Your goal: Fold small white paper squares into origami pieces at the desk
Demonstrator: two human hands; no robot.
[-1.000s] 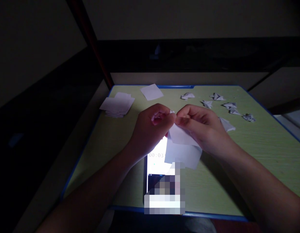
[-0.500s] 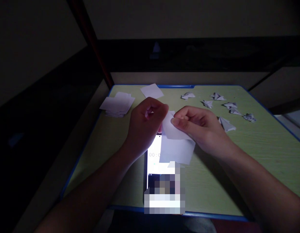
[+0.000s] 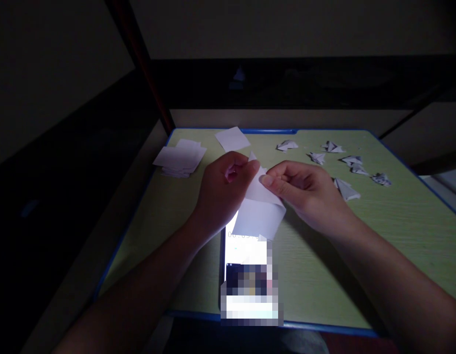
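While pinching a partly folded white paper sheet between thumbs and fingers of left hand and right hand, holds both close together, with wrists angled inward, above a lit rectangular phone. Has stacked flat white paper slips beyond and left of the left hand, angular folded white paper pieces beyond the right, on the pale-green, blue-edged worktop.

The room is dim, with light pooled on the middle of the pale green table, edged by a blue rim. Behind it, a grey wall stands above a black band and a paler strip. A dark red post slants down at left; the far left is nearly black.
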